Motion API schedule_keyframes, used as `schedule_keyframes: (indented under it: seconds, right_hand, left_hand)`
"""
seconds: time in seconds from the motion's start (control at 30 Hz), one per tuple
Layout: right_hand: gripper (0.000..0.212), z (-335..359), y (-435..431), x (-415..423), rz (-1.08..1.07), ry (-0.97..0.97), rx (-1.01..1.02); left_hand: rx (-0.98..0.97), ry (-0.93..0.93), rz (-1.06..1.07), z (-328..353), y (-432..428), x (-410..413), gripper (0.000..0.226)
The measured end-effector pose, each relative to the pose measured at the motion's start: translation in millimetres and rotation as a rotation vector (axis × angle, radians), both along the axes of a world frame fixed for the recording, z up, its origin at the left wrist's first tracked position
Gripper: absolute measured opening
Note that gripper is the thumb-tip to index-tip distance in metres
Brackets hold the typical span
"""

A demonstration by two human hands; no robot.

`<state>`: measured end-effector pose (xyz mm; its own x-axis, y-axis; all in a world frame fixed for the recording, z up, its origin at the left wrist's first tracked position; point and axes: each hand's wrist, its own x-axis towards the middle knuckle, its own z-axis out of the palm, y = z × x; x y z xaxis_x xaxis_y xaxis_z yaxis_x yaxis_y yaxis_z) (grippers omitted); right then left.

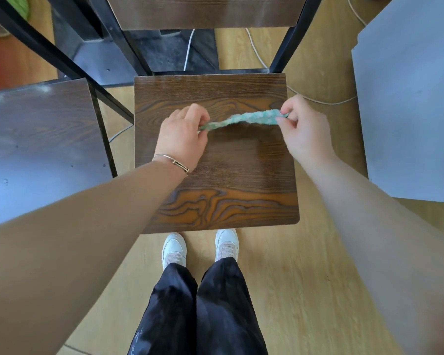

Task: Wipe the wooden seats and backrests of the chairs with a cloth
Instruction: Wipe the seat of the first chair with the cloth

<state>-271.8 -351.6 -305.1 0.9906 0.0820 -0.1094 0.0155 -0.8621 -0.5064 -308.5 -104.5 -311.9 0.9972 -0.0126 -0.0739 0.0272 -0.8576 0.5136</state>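
Observation:
A dark wooden chair seat (228,190) lies straight below me, its wooden backrest (203,14) at the top of the view. Above the seat a green cloth (244,119) is stretched edge-on between both hands. My left hand (182,137), with a thin bracelet on its wrist, pinches the cloth's left end. My right hand (303,129) pinches its right end. The cloth hangs over the rear half of the seat.
A second wooden chair seat (41,134) with a black metal frame (62,60) stands close on the left. A grey table top (410,103) fills the right side. White cables (256,52) run over the wood-look floor behind the chair. My legs and white shoes (200,248) are at the seat's front edge.

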Motion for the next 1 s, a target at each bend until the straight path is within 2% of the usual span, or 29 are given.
schedule_keyframes:
  seconds: [0.1,0.2,0.27,0.33,0.5,0.57,0.63,0.7,0.77,0.87,0.93,1.0]
  right_hand:
    - [0.008,-2.4,-5.3,-23.1,0.067,-0.083,0.011]
    - [0.004,-31.4,-13.2,-63.4,0.103,-0.025,-0.057]
    - [0.003,-46.1,-12.3,-86.7,0.04,0.051,-0.065]
    - [0.012,-52.9,-7.5,-95.0,-0.142,0.131,-0.012]
    - [0.038,-53.7,8.0,-70.6,-0.771,0.343,0.361]
    - [0.034,-46.4,14.4,-59.9,-0.922,0.447,0.474]
    - [0.025,-33.0,27.2,-54.5,-0.973,0.478,0.559]
    - [0.026,-21.0,44.6,-55.2,-0.866,0.419,0.57]
    - [0.027,-13.1,62.1,-61.2,-0.619,0.397,0.547]
    - [0.02,-14.3,83.3,-72.2,-0.282,0.502,0.539]
    - [0.02,-25.8,87.6,-75.8,-0.186,0.429,0.422]
    - [0.024,-40.0,87.1,-78.6,-0.038,0.287,0.216]
  left_hand:
    - [0.082,-0.035,-0.093,-2.2,6.9,-11.7,0.027]
    - [0.211,0.109,-0.221,-19.4,8.1,-41.7,0.026]
    - [0.294,0.189,-0.274,-31.3,10.6,-64.8,0.027]
    - [0.326,0.234,-0.227,-39.1,15.3,-80.3,0.029]
    - [0.329,0.273,0.013,-33.6,20.7,-82.4,0.04]
    - [0.356,0.286,0.04,-30.3,20.9,-80.1,0.044]
    - [0.377,0.301,0.041,-28.2,21.3,-77.6,0.047]
    - [0.396,0.302,0.018,-27.5,21.9,-75.9,0.049]
    - [0.403,0.299,-0.001,-27.6,22.7,-74.5,0.05]
    - [0.403,0.295,0.015,-27.7,27.4,-72.7,0.05]
    - [0.407,0.294,0.02,-28.1,32.8,-72.8,0.051]
    - [0.41,0.299,0.021,-28.9,38.5,-73.6,0.052]
